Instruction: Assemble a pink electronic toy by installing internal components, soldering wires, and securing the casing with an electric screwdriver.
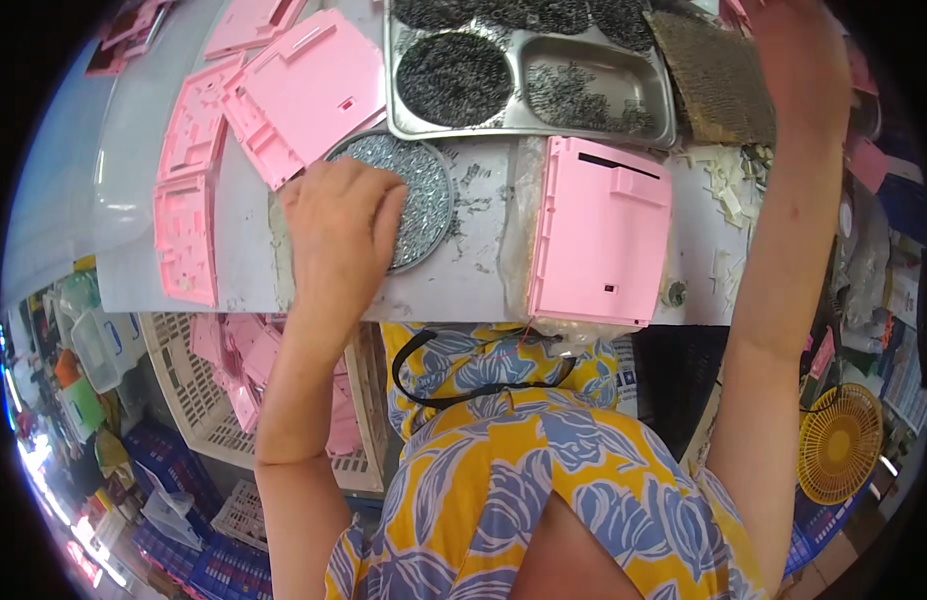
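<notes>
Yellow-and-blue patterned clothing [543,450] is filling the space between your forearms, and one pink casing [598,250] is resting on the bench [478,290] between your hands, its long axis running away from you and its slotted end pointing outward. Your left hand [343,205] is curling narrowly over one round dish [448,205] of small metal pieces, any grip being hidden, while two pink parts [185,240] are lying to its left. Your right hand [791,38] is showing past one steel tray [517,112], its opening and hold impossible to tell.

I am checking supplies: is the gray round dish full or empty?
Not empty: silvery pieces spread across the gray dish to its rim; whether full, I cannot tell.
</notes>
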{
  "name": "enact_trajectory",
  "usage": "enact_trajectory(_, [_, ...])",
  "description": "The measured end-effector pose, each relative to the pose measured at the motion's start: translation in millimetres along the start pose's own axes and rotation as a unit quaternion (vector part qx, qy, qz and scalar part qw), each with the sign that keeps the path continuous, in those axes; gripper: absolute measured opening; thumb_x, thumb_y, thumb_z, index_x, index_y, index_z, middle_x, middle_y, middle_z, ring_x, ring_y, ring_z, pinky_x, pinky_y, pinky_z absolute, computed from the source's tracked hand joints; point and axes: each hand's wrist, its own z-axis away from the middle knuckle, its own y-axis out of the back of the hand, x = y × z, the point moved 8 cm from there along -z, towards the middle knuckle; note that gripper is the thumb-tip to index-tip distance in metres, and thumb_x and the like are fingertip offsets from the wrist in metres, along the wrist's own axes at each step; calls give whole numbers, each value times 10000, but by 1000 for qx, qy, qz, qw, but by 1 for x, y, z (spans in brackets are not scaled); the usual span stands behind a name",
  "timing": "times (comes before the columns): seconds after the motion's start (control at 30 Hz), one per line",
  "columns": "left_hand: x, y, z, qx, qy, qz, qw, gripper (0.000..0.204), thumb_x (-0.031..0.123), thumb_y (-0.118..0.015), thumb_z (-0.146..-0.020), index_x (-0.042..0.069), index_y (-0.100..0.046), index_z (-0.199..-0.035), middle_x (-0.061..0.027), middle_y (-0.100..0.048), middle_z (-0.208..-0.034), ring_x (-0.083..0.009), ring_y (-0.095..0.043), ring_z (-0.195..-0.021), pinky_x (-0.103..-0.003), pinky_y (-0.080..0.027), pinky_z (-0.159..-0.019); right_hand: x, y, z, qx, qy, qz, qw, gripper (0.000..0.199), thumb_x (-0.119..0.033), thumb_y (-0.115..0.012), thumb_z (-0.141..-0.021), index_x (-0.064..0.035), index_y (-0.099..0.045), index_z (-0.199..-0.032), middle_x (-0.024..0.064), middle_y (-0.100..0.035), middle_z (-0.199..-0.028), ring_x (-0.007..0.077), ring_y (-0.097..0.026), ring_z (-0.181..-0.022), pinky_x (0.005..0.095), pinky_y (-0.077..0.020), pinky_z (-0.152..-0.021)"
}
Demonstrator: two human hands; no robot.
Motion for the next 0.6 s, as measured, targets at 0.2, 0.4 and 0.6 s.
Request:
enact_trajectory(0.2, [-30, -14, -7, -38, 30, -62, 997, 215, 190, -680, -907, 82, -591, -744, -62, -577, -776, -295, -561, -793, -449, -399, -783, -12, -68, -11, -80, -58, -18, 995, 508, -244, -696, -826, 23, -584, -1244, 95, -653, -912, 183, -621, -757, 353, -486, -665])
enact_trajectory(0.4, [7, 2, -13, -1, -14, 12, 1000, 119, 156, -702, -884, 64, -659, -821, -62, -650, -821, -259, -612, -830, -399, -403, -801, -26, -71, 48, -94, -189, -349, 913, 437, -204, -656, -850, 4, -582, -1228, 90, -639, -880, 218, -641, -760, 387, -529, -746])
enact_trajectory(0.6, [119, -15, 3, -61, -93, 263, 958, 135, 56, -761, -813, 115, -725, -929, -5, -723, -904, -163, -653, -805, -370, -389, -784, -64, -54, 126, -103, -176, -384, 901, 317, -229, -638, -926, -170, -519, -1215, -35, -570, -635, 112, -545, -545, 312, -455, -524])
